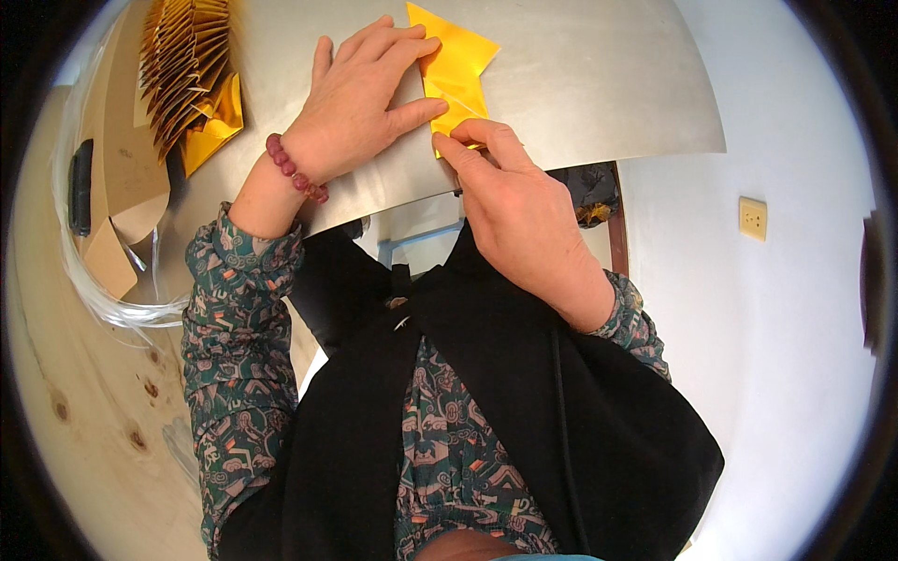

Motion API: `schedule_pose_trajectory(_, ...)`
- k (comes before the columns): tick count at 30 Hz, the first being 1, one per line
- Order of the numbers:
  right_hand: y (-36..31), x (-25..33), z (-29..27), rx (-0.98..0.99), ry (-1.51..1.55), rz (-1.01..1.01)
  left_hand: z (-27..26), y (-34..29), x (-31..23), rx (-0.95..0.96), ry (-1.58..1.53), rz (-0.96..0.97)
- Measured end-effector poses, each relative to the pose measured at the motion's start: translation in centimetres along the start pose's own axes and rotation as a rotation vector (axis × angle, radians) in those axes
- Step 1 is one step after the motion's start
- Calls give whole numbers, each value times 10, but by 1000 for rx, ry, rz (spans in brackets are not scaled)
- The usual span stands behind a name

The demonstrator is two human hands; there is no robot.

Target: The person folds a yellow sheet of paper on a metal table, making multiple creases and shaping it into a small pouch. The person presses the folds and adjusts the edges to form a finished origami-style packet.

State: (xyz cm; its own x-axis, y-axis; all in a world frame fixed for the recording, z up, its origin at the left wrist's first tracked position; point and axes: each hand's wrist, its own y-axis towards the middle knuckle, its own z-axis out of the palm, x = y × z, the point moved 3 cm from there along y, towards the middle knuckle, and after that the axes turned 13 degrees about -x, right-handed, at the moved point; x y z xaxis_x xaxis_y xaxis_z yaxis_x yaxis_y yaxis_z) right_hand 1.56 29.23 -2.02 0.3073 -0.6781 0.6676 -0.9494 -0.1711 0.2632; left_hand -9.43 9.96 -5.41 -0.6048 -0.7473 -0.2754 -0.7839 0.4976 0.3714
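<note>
A shiny gold paper (pixel 458 56), folded into an angular shape, lies on the metal tabletop in front of me. My left hand (pixel 354 105) rests on its left side, fingers spread, with fingertips and thumb on the paper. Closed in a pinch, my right hand (pixel 524 210) grips the paper's near corner at the table's front edge. The corner itself is partly hidden by my fingertips.
Folded gold papers (pixel 192 70) stand in a fanned stack at the far left of the metal table (pixel 599 84). Beside them are a brown cardboard box (pixel 131 182) and clear plastic strapping (pixel 79 280). A black bag (pixel 591 187) sits below the right edge, near a white wall with an outlet (pixel 753 218).
</note>
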Motion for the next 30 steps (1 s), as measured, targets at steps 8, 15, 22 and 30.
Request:
schedule_pose_trajectory(8,1,-4,-4,-21,9,-98,0,1,2,6,-13,3)
schedule_pose_trajectory(15,1,-6,-4,1,-7,-135,0,1,5,28,5,-3)
schedule_pose_trajectory(22,-1,-9,1,9,-49,-165,-1,1,6,17,-15,-14)
schedule_pose_trajectory(30,-3,-10,3,2,-61,-187,-2,3,7,12,-38,-29)
